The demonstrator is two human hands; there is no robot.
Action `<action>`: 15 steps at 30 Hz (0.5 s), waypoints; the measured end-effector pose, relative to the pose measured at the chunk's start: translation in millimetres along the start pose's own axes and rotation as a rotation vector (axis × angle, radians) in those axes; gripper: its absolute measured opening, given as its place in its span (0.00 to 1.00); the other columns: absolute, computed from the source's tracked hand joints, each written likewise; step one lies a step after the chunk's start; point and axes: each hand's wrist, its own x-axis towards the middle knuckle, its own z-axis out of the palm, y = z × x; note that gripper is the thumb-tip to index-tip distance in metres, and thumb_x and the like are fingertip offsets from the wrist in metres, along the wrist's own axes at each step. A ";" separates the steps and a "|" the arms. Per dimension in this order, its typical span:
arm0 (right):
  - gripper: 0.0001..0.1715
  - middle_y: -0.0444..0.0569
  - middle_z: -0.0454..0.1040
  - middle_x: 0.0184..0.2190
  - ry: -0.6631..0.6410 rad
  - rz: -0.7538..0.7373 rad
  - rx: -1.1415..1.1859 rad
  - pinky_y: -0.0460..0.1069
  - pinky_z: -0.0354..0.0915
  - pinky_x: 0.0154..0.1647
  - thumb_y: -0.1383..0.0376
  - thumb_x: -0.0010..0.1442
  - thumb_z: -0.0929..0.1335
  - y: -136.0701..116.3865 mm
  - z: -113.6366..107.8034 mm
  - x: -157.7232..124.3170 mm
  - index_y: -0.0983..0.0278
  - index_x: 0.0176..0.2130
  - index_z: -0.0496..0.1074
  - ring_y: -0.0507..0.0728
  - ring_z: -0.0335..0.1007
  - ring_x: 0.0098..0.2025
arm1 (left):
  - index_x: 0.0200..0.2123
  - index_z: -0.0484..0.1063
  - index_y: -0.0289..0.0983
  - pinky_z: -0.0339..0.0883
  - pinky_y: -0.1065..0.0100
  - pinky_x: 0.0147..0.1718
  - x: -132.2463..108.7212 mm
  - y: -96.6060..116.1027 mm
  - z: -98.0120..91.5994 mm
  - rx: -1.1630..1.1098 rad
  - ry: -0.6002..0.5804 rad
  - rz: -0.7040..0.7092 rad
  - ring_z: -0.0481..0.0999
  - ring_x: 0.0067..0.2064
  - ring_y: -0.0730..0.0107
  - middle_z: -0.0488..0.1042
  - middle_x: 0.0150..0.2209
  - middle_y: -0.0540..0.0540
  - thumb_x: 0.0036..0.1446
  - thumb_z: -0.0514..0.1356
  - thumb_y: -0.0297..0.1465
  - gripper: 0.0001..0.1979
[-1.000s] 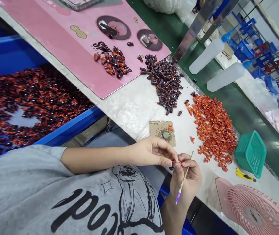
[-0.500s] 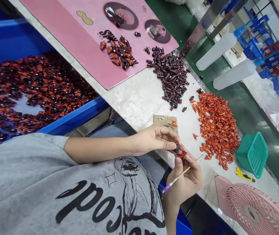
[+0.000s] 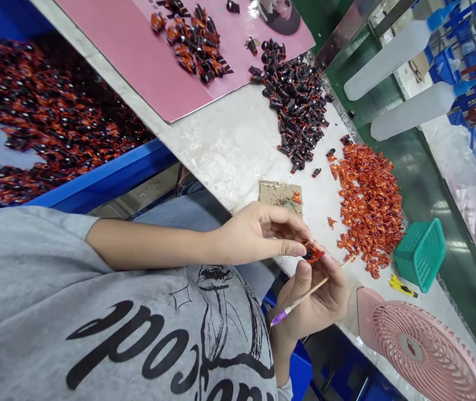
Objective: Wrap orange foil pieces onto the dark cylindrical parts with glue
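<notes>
My left hand (image 3: 258, 234) pinches a small glossy black piece between thumb and fingertips. Against it sits a small orange piece (image 3: 315, 253), touched by the fingertips of my right hand (image 3: 317, 301). The two pieces meet, but I cannot tell whether they are joined. A thin wooden stick (image 3: 307, 293) with a purple end lies across my right hand, held in its fingers. Just beyond my left hand is a piece of cardboard (image 3: 269, 194) with dark specks and an orange bit on it.
Black pieces (image 3: 299, 117) and orange pieces (image 3: 367, 200) lie in heaps on the white table (image 3: 217, 150). Black-and-orange pieces (image 3: 198, 44) rest on a pink sheet (image 3: 137, 61); more fill a blue bin (image 3: 108, 172). A green basket (image 3: 419, 250), yellow cutter (image 3: 403, 286) and pink fan (image 3: 426, 351) stand right.
The black and orange pieces, slightly apart before, have come together between my fingertips. My right hand still holds the stick. The whole view has shifted a little.
</notes>
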 end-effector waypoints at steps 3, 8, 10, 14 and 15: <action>0.17 0.47 0.81 0.41 -0.029 -0.032 -0.015 0.50 0.78 0.44 0.74 0.60 0.72 -0.7 0.4 0.9 0.60 0.47 0.77 0.54 0.81 0.44 | 0.31 0.79 0.33 0.77 0.71 0.42 -1.1 2.7 -0.3 0.138 0.003 0.103 0.80 0.38 0.72 0.80 0.33 0.47 0.48 0.69 0.21 0.05; 0.19 0.49 0.80 0.43 -0.102 -0.140 -0.128 0.53 0.79 0.43 0.75 0.60 0.72 -2.7 -0.4 3.4 0.61 0.50 0.77 0.57 0.80 0.46 | 0.31 0.80 0.32 0.77 0.72 0.39 -4.8 4.5 0.4 0.232 0.051 0.119 0.81 0.37 0.70 0.82 0.34 0.45 0.50 0.69 0.24 0.04; 0.22 0.50 0.80 0.44 -0.118 -0.185 -0.153 0.54 0.79 0.44 0.75 0.58 0.73 -2.6 -0.7 3.5 0.62 0.51 0.76 0.57 0.80 0.48 | 0.32 0.80 0.32 0.77 0.72 0.38 -6.9 4.7 1.3 0.223 0.066 0.085 0.82 0.36 0.70 0.83 0.34 0.44 0.50 0.70 0.25 0.04; 0.23 0.48 0.80 0.40 -0.088 -0.229 -0.199 0.52 0.78 0.41 0.77 0.55 0.75 -2.1 -1.7 2.6 0.61 0.49 0.76 0.55 0.79 0.44 | 0.32 0.81 0.31 0.77 0.73 0.36 -8.4 7.1 0.6 0.265 0.044 0.060 0.81 0.35 0.70 0.83 0.32 0.44 0.51 0.70 0.27 0.05; 0.22 0.47 0.80 0.39 -0.074 -0.237 -0.207 0.51 0.78 0.40 0.77 0.55 0.74 -2.5 -1.8 2.4 0.62 0.48 0.77 0.54 0.79 0.43 | 0.33 0.81 0.31 0.76 0.74 0.36 -7.7 8.1 -0.5 0.295 0.025 0.071 0.81 0.35 0.71 0.83 0.32 0.44 0.51 0.70 0.27 0.05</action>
